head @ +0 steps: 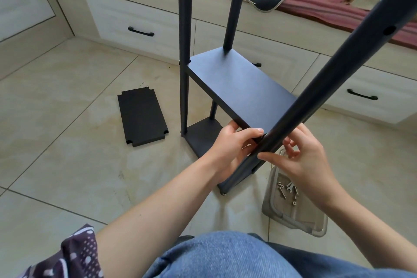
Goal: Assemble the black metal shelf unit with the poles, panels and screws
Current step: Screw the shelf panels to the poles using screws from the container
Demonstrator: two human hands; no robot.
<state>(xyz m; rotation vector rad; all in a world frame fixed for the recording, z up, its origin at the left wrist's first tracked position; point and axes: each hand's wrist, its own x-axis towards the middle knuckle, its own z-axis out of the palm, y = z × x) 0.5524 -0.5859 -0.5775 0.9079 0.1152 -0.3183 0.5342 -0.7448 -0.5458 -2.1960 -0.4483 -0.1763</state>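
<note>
On the tiled floor (67, 165) in front of a row of pale drawers (135, 18) stands a partly built black shelf unit (225, 97) — a bottom panel (203, 135) at floor level, a middle panel (239, 88) above it, and two upright poles (184, 29) rising from the far corners. A third pole (327, 70), the nearest one, leans diagonally across the view from the upper right down to the unit's near corner, with a screw hole showing on its upper part.

The left hand (234, 144) grips the near corner of the middle panel, thumb on top and fingers curled under the edge, right where the panel meets the leaning pole. The right hand (302, 156) is at the same pole from the other side; its thumb lies against the pole's front and its fingers are bent behind it — whether they pinch a screw there I cannot tell.

A spare panel (142, 117) with notched corners lies flat on the floor to the left, well apart from the unit. Just right of the unit's near foot sits a clear plastic tray (293, 216) holding screws (282, 192), washers and a small wrench (290, 186).
</note>
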